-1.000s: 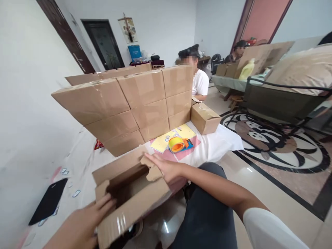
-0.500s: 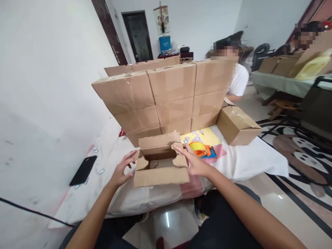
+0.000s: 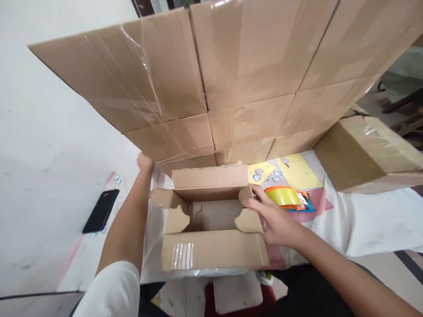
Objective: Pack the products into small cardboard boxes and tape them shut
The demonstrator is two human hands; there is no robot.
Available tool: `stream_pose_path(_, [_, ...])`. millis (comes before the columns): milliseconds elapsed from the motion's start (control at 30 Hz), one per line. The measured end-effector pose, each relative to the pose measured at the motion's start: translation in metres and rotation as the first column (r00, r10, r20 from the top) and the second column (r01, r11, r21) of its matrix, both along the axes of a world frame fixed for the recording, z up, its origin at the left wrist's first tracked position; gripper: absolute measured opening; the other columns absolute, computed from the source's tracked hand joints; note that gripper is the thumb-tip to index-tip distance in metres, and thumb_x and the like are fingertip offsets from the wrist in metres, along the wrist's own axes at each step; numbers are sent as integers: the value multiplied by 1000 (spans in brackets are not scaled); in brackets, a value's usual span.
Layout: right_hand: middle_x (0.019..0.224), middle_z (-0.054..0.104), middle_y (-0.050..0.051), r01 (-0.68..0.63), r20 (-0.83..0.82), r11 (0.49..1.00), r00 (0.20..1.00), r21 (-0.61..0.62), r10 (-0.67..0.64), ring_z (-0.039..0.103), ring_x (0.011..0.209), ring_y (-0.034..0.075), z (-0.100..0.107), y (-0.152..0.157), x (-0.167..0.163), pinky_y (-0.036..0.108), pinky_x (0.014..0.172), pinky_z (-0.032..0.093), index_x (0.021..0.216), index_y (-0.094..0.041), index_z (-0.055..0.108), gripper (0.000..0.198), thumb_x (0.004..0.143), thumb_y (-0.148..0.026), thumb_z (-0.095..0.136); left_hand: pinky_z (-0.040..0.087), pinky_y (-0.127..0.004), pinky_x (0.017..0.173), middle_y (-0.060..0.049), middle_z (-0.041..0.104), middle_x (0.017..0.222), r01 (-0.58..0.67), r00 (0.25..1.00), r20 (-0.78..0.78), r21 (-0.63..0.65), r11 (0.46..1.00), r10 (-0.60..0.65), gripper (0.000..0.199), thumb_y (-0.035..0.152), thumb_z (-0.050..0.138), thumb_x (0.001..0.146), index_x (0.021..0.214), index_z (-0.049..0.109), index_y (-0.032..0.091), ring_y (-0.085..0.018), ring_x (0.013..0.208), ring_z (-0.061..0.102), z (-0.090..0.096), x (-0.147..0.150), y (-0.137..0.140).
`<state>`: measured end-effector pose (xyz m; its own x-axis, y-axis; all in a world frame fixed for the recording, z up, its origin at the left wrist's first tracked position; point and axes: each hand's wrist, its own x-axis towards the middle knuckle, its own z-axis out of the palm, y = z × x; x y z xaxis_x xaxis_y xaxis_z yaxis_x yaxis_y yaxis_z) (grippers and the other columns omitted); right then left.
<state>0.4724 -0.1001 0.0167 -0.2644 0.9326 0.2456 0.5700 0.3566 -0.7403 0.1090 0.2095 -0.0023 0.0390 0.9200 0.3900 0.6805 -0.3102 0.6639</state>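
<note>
An open cardboard box (image 3: 214,251) stands on the cloth in front of me, its flaps raised or folded out and its inside bare. My right hand (image 3: 272,218) grips the box at its right side, fingers over the torn flap. To the left, my left hand (image 3: 145,162) reaches past the left end of the stacked, taped cartons (image 3: 244,88). Its fingers are hidden, so what it touches does not show. Just right of my right hand lies a tape dispenser (image 3: 286,197) with a yellow roll and orange and blue parts.
A black phone (image 3: 101,211) lies on the cloth by the left wall. At the right, a closed carton (image 3: 366,154) stands on the patterned tablecloth (image 3: 373,224). The carton stack rises across the back and blocks the view beyond it.
My left hand has left the box's left side and moved forward to the stack's left end. My right hand stays on the box. The view has come closer and tilted down.
</note>
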Motion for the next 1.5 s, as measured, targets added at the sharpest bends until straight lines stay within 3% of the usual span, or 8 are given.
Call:
stream_pose_path(167, [139, 41, 13, 12, 16, 1000, 1000, 5, -12, 61, 109, 31, 1, -6, -8, 42, 86, 57, 110, -25, 61, 49, 64, -11, 72, 23, -65, 125, -8, 51, 143, -418, 903, 15, 264, 869, 430, 64, 62, 37, 98, 149, 27, 26, -33, 153, 30, 65, -52, -124])
stream_pose_path(333, [137, 40, 12, 7, 60, 998, 998, 58, -11, 59, 111, 30, 7, -15, -14, 42, 91, 55, 106, -23, 60, 46, 64, -7, 69, 55, -48, 108, -5, 68, 121, 228, 847, -504, 56, 972, -169, 57, 58, 65, 83, 132, 63, 29, -30, 122, 64, 127, -9, -221])
stream_pose_path(533, [128, 41, 11, 29, 46, 991, 998, 127, -35, 56, 114, 29, 4, -37, -16, 41, 96, 53, 104, -22, 56, 41, 68, -15, 75, 36, -53, 119, -9, 67, 133, 738, 307, -572, -361, 570, -760, 48, 24, 59, 89, 137, 64, 27, -28, 125, 61, 95, 88, -225])
stream_pose_path(867, [148, 36, 18, 63, -5, 964, 998, 259, -64, 41, 141, 35, -11, -43, -4, 51, 114, 40, 139, -21, 47, 73, 74, -25, 77, 44, -46, 112, -5, 71, 132, 775, 317, -436, -392, 495, -842, 40, 50, 45, 101, 124, 72, 33, -26, 130, 60, 85, 98, -233])
stream_pose_path(1033, [164, 28, 15, 58, 88, 914, 991, 401, -101, 25, 153, 37, -4, -35, -3, 62, 121, 25, 145, -26, 51, 66, 83, -34, 72, 40, -53, 116, -16, 44, 159, 509, 859, -90, 255, 822, -504, 78, 76, 39, 92, 153, 44, 27, -33, 145, 45, 40, 22, -248])
stream_pose_path(1167, [159, 44, 8, -53, 138, 953, 990, 299, 12, 22, 156, 32, 11, -30, -9, 64, 125, 12, 129, -28, 67, 41, 101, -50, 49, 39, -59, 114, -29, 31, 161, 552, 823, 87, 107, 827, -561, 145, 102, 54, 48, 161, 21, 17, -47, 146, 38, -17, 10, -249])
stream_pose_path(1333, [164, 36, 8, 97, -149, 978, 986, 186, -70, 11, 159, 25, 9, -14, -20, 54, 129, 10, 147, -27, 54, 66, 101, -68, 29, 42, -55, 113, -18, 65, 129, 483, 853, 127, 171, 859, -506, 75, 82, 51, 83, 122, 63, 19, -36, 129, 58, -23, 35, -234])
stream_pose_path(1500, [136, 65, 9, 287, -421, 954, 878, 83, -228, 41, 148, 21, 5, 6, -28, 51, 124, 30, 154, -26, 42, 73, 102, -68, 12, 46, -50, 109, -18, 58, 140, 255, 948, 131, 233, 939, -290, 57, 49, 52, 98, 147, 40, 22, -29, 128, 58, 2, 44, -241])
